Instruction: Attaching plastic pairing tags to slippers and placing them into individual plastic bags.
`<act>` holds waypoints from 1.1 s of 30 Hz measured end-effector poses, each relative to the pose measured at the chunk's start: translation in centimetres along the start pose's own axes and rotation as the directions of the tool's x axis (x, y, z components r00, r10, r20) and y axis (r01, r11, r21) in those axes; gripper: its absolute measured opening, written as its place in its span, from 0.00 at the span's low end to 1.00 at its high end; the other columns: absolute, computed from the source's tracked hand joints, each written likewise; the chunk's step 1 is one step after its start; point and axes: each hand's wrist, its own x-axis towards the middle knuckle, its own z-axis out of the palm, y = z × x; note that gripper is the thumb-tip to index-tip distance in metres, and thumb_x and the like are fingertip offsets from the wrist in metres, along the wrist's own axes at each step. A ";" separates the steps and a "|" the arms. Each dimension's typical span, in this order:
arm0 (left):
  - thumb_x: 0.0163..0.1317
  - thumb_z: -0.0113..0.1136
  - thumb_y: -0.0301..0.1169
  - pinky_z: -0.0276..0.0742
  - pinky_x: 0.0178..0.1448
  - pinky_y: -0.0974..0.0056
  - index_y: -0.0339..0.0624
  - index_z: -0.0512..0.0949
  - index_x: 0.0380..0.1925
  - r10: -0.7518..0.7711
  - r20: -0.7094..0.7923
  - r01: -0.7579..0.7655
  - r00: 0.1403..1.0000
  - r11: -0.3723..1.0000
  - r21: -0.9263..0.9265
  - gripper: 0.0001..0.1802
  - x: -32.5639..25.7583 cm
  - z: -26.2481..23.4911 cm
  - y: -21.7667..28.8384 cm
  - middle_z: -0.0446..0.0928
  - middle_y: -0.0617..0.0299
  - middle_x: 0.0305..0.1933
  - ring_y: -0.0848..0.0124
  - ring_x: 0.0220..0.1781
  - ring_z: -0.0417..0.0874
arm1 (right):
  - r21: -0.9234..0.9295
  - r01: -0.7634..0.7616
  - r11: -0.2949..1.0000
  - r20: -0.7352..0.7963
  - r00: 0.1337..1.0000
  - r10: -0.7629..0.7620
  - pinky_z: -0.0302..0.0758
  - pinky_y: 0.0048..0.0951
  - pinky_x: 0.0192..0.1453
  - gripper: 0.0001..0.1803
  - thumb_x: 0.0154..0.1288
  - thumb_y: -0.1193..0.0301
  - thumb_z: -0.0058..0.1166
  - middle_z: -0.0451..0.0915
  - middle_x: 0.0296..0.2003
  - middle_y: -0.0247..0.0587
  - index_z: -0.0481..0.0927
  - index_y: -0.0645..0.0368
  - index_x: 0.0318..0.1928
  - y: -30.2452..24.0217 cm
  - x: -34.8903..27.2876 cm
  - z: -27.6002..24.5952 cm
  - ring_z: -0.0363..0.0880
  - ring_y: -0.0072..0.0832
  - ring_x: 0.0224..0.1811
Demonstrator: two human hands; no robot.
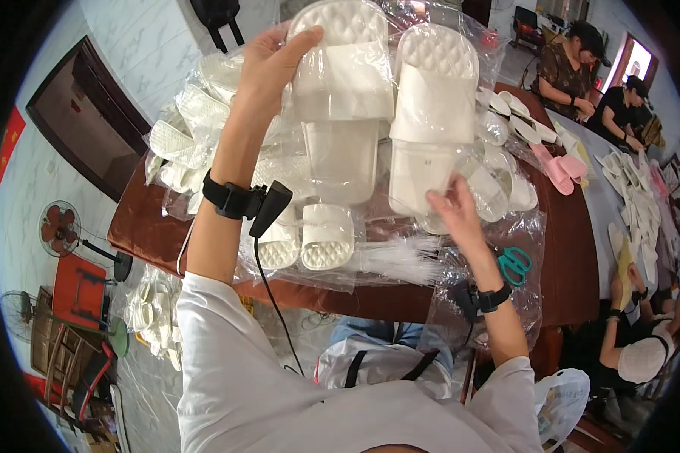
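I hold up a clear plastic bag with a pair of white slide slippers inside, soles toward me. My left hand grips the bag's top left corner beside the left slipper. At the lower edge of the right slipper, my right hand pinches the bag. Both wrists wear black bands, and a cable hangs from the left one.
On the brown table lie heaps of bagged white slippers, another white pair, teal scissors and pink slippers. Other people sit at the far right and lower right. Fans and a red stool stand at left.
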 end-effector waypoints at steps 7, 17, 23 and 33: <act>0.63 0.64 0.33 0.78 0.35 0.73 0.35 0.82 0.44 -0.147 0.080 0.156 0.986 0.980 -0.124 0.14 -1.3 2.4 -6.5 0.83 0.64 0.37 0.80 0.32 0.81 | 0.304 -0.192 0.933 0.192 0.972 0.137 0.68 0.32 0.62 0.32 0.65 0.64 0.54 0.74 0.55 0.37 0.62 0.61 0.67 -2.3 1.8 -3.2 0.71 0.27 0.60; 0.68 0.59 0.39 0.75 0.52 0.72 0.40 0.80 0.50 0.044 0.224 -0.064 0.974 0.995 0.081 0.17 1.7 3.9 -4.4 0.83 0.65 0.46 0.79 0.47 0.80 | 0.185 0.121 0.975 -0.158 0.983 -0.092 0.78 0.25 0.50 0.21 0.70 0.61 0.57 0.81 0.48 0.35 0.77 0.62 0.56 -1.6 5.2 -4.8 0.79 0.20 0.47; 0.70 0.55 0.38 0.74 0.43 0.74 0.40 0.79 0.51 0.129 0.261 -0.160 0.957 0.982 0.101 0.17 4.8 2.3 -5.0 0.82 0.67 0.37 0.80 0.37 0.80 | 0.252 0.049 0.967 -0.208 0.978 0.004 0.78 0.25 0.48 0.20 0.69 0.61 0.58 0.82 0.45 0.33 0.79 0.59 0.56 -3.0 5.5 -3.7 0.80 0.20 0.45; 0.72 0.53 0.36 0.72 0.37 0.74 0.41 0.80 0.51 0.079 0.258 -0.100 0.963 0.992 0.070 0.15 8.3 6.0 -3.7 0.80 0.72 0.35 0.83 0.33 0.76 | -0.001 0.271 0.963 -0.482 0.843 -0.238 0.75 0.21 0.42 0.18 0.66 0.63 0.61 0.83 0.39 0.31 0.82 0.60 0.51 -5.4 6.0 -6.2 0.79 0.17 0.38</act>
